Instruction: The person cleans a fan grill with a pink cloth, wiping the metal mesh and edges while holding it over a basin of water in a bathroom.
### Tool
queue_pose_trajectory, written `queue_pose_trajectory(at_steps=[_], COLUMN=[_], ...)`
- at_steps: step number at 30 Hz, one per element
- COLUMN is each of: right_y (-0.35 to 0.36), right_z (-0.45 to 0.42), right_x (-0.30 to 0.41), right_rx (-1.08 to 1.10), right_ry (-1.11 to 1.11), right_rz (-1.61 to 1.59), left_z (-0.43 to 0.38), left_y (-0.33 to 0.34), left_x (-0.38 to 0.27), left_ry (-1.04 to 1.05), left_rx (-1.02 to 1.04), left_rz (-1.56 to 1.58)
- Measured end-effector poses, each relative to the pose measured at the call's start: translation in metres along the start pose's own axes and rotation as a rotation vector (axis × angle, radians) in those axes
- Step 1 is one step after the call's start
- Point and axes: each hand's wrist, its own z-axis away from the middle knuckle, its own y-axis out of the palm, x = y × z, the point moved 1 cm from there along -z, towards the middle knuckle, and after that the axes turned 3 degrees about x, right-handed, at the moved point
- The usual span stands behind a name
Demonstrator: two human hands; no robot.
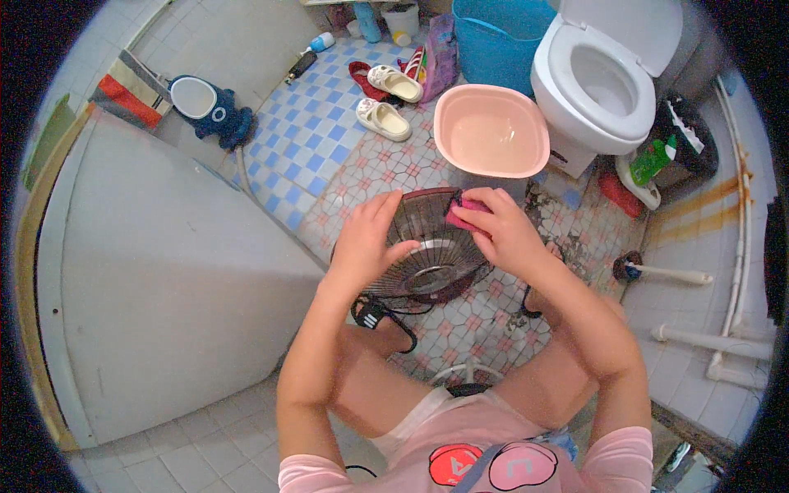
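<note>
A round wire fan guard with a dark reddish rim stands tilted between my knees above the tiled floor. My left hand rests on its left side with the thumb apart from the fingers; whether it grips the rim is hard to tell. Held in my right hand is a pink cloth or sponge, pressed against the upper right rim of the guard. A dark cord hangs below the guard. Just beyond it stands a pink plastic basin holding water.
Behind the basin are a blue tub and a white toilet. White clogs lie on the floor. A door stands at left. On the right are a green bottle, a toilet brush and wall pipes.
</note>
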Motion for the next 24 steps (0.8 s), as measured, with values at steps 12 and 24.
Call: queue_pose_trajectory(at_steps=[12, 24], right_y=[0.014, 0.003], right_z=[0.002, -0.002], right_x=[0.008, -0.004], right_rx=[0.02, 0.032], right_ry=[-0.057, 0.054], right_rz=[-0.018, 0.017], left_z=[-0.012, -0.009], left_y=[0.0, 0.002], left_x=[0.017, 0.016], left_ry=[0.08, 0.057], left_rx=[-0.083, -0.075], left_rz=[-0.021, -0.058])
